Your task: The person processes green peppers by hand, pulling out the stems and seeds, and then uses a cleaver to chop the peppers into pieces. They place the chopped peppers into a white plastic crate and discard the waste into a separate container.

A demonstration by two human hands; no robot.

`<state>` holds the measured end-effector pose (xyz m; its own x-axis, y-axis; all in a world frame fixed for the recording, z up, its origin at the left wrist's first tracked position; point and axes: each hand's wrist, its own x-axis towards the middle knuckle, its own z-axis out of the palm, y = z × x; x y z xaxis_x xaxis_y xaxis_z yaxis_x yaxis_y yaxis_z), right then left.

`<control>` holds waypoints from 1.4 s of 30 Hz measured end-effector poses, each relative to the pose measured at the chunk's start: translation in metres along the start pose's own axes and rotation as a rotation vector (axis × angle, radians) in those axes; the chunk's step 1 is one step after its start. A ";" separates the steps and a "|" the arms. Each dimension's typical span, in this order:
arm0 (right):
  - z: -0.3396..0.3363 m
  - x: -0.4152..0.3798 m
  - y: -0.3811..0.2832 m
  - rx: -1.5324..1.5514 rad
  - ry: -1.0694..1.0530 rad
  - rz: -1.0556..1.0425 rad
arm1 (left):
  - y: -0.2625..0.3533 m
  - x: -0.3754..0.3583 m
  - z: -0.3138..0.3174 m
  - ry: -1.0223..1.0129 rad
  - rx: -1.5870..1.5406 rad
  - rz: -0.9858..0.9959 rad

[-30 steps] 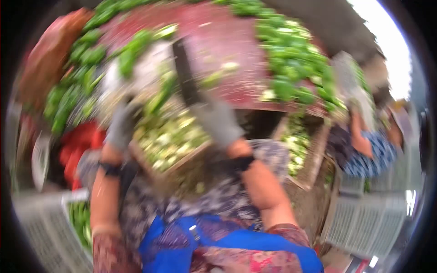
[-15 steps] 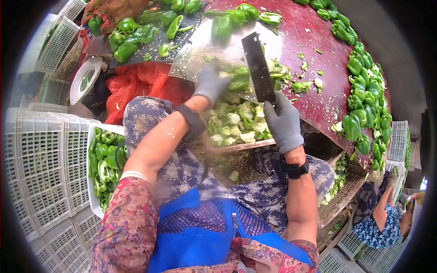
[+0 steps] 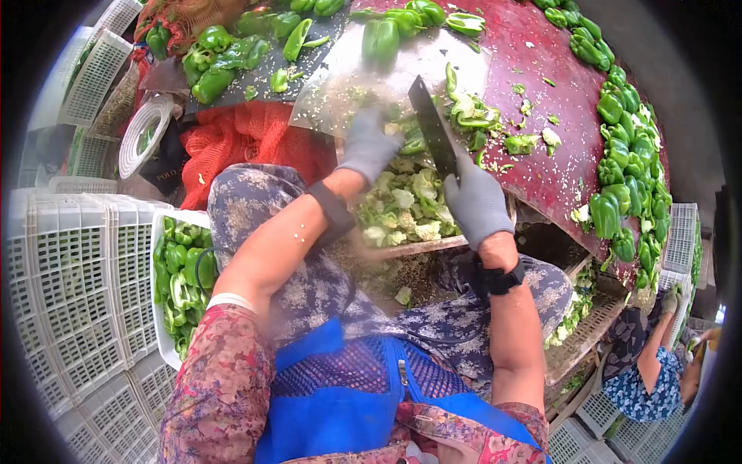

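Note:
My right hand [image 3: 478, 203], in a grey glove, is closed around the handle of a cleaver [image 3: 433, 127], whose dark blade points up and away to the left. My left hand [image 3: 369, 145], also gloved, is smeared by motion beside a piece of green pepper [image 3: 413, 141] near the blade. Its fingers are too blurred to show their grip. Below both hands, a crate holds pale green pepper trimmings [image 3: 410, 203]. Beyond the blade, cut pepper pieces [image 3: 473, 112] lie on the board edge, and a whole green pepper [image 3: 379, 42] stands on the clear sheet [image 3: 340, 73].
Green peppers [image 3: 630, 166] line the right edge of the red board [image 3: 541, 85]. A white crate of peppers [image 3: 184, 271] stands left of my knees, beside stacked plastic crates [image 3: 73, 271]. Red netting [image 3: 239, 147] lies behind my left arm. Another person [image 3: 645, 379] sits at lower right.
The cleaver blade has lowered and turned edge-on, and my right hand has shifted slightly. My left hand has moved a little to the right. Less of the pepper beside it shows.

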<state>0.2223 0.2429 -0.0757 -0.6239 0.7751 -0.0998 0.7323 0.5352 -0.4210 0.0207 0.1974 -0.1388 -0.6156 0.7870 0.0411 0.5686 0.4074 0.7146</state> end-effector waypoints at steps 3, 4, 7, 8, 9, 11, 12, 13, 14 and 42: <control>-0.009 -0.007 0.010 0.356 0.063 0.027 | 0.005 0.003 -0.008 -0.086 -0.027 -0.005; -0.014 -0.009 0.013 0.468 0.086 0.036 | 0.001 0.006 -0.012 -0.148 -0.061 -0.006; -0.037 -0.007 0.020 0.331 0.220 0.113 | 0.004 0.009 -0.032 -0.491 -0.020 0.030; -0.040 -0.005 0.029 0.284 0.284 0.121 | 0.008 0.009 -0.038 -0.633 0.026 0.049; -0.036 0.002 0.047 0.165 0.308 0.157 | 0.001 0.007 -0.030 -0.739 0.123 0.120; -0.039 0.007 0.064 0.099 0.317 0.201 | -0.011 -0.008 -0.020 -0.831 0.177 0.275; -0.035 0.011 0.075 0.018 0.323 0.222 | -0.014 -0.015 -0.015 -0.801 0.230 0.377; -0.035 0.010 0.079 0.015 0.290 0.212 | -0.003 -0.019 -0.018 -0.747 0.233 0.436; -0.035 0.008 0.083 0.010 0.258 0.202 | 0.014 -0.010 -0.020 -0.697 0.193 0.337; -0.043 0.043 0.181 -0.305 0.312 0.510 | -0.001 -0.037 -0.056 -0.769 0.261 0.637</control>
<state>0.3399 0.3877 -0.1176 -0.1047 0.9923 0.0659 0.9874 0.1116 -0.1124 0.0127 0.1416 -0.1024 0.3050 0.9380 -0.1647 0.8244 -0.1734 0.5388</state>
